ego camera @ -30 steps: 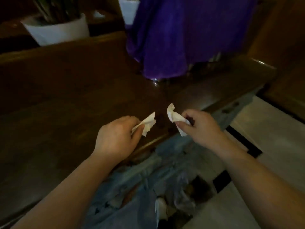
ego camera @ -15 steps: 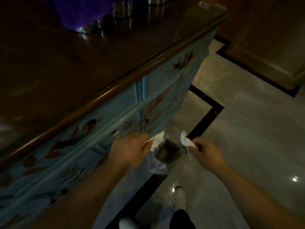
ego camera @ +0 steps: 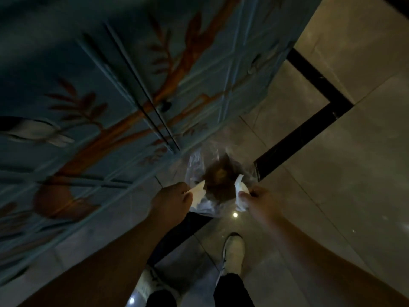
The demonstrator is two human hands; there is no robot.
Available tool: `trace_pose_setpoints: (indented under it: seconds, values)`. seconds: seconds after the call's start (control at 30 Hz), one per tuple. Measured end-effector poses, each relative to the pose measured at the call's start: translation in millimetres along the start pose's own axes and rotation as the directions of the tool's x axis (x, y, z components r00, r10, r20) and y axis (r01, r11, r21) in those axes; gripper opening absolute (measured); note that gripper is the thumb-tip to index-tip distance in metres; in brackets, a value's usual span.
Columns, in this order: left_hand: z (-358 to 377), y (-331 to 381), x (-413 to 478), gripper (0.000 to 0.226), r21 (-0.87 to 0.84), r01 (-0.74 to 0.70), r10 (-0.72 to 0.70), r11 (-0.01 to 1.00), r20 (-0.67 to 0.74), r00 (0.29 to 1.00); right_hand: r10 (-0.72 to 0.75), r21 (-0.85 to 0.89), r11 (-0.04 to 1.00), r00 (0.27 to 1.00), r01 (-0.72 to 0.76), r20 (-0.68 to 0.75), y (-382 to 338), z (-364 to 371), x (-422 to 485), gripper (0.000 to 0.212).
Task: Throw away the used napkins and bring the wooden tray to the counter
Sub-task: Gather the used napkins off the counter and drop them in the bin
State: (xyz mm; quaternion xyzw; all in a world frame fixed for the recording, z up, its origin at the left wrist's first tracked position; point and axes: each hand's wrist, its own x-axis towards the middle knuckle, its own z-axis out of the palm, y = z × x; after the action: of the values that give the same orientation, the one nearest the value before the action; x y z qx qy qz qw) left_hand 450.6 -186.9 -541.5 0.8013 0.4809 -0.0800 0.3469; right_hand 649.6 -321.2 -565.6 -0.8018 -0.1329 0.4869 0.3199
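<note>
My left hand (ego camera: 171,201) pinches a white crumpled napkin (ego camera: 198,192), and my right hand (ego camera: 260,201) pinches a second white napkin (ego camera: 240,191). Both napkins hang over the open mouth of a small bin lined with a clear plastic bag (ego camera: 219,185), which stands on the floor against the cabinet. Brownish waste lies inside the bag. The wooden tray is out of view.
A blue cabinet (ego camera: 124,89) painted with orange branches and leaves fills the left and top. Pale floor tiles (ego camera: 343,173) with a black border strip (ego camera: 309,131) spread to the right. My white shoes (ego camera: 233,251) stand just below the bin.
My view has tilted down from the dark wooden top to the cabinet front and floor. Both hands have come lower with the napkins and now hover right over the bin.
</note>
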Motion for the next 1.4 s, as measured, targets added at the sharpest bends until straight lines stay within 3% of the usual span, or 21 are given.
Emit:
trace_pose_setpoints:
  seconds: [0.1, 0.23, 0.47, 0.53, 0.6, 0.7, 0.8, 0.93, 1.07, 1.17, 1.27, 1.4]
  values:
    - [50.1, -13.2, 32.5, 0.018, -0.072, 0.094, -0.094, 0.993, 0.007, 0.996, 0.065, 0.012, 0.998, 0.997, -0.065, 0.033, 36.4, 17.8, 51.1, 0.015]
    - [86.7, -18.5, 66.6, 0.02, -0.1, 0.107, -0.108, 0.989, 0.001, 0.994, 0.079, 0.072, 0.994, 0.997, -0.08, 0.015, 60.9, 31.2, 91.1, 0.026]
    - [125.2, -13.7, 101.7, 0.019, -0.139, 0.153, -0.155, 0.978, -0.005, 0.988, 0.118, 0.189, 0.976, 0.992, -0.11, -0.033, 85.9, 27.7, 125.0, 0.011]
    - [131.5, -11.6, 105.8, 0.026, -0.148, 0.176, -0.172, 0.973, 0.038, 0.984, 0.067, 0.158, 0.985, 0.997, -0.063, -0.022, 96.0, 19.9, 124.0, 0.005]
    - [134.6, -11.4, 107.1, 0.034, -0.16, 0.178, -0.167, 0.971, 0.082, 0.983, 0.01, 0.107, 0.994, 1.0, -0.011, 0.009, 102.3, 14.4, 118.3, 0.013]
    - [130.8, -7.7, 103.4, 0.032, -0.073, 0.091, -0.078, 0.993, 0.16, 0.984, -0.023, 0.05, 0.998, 1.0, 0.023, 0.015, 102.2, 9.7, 113.8, 0.021]
    - [108.0, 5.8, 87.1, 0.028, -0.037, 0.021, -0.016, 0.999, 0.106, 0.994, -0.118, -0.13, 0.984, 0.992, 0.123, 0.046, 90.4, 6.1, 105.5, 0.037]
    - [58.3, 32.7, 52.2, 0.027, 0.072, -0.19, 0.191, 0.979, -0.017, 0.981, -0.313, -0.452, 0.822, 0.937, 0.348, 0.154, 52.8, -10.1, 66.7, 0.057]
    - [-14.2, 78.4, 11.9, 0.033, 0.313, -0.405, 0.414, 0.859, 0.04, 0.909, -0.468, -0.626, 0.601, 0.854, 0.497, 0.228, -17.3, -39.7, 2.3, 0.068]
    - [-68.6, 114.0, -17.5, 0.033, 0.423, -0.524, 0.521, 0.74, 0.134, 0.843, -0.583, -0.717, 0.452, 0.784, 0.53, 0.213, -69.6, -65.7, -49.0, 0.074]
    - [-124.3, 154.2, -48.7, 0.035, 0.455, -0.548, 0.551, 0.702, 0.141, 0.822, -0.65, -0.789, 0.346, 0.736, 0.508, 0.189, -116.1, -101.0, -102.1, 0.077]
    - [-198.8, 215.7, -99.0, 0.04, 0.52, -0.638, 0.682, 0.568, 0.137, 0.719, -0.685, -0.874, 0.326, 0.727, 0.361, 0.045, -164.7, -157.5, -197.5, 0.084]
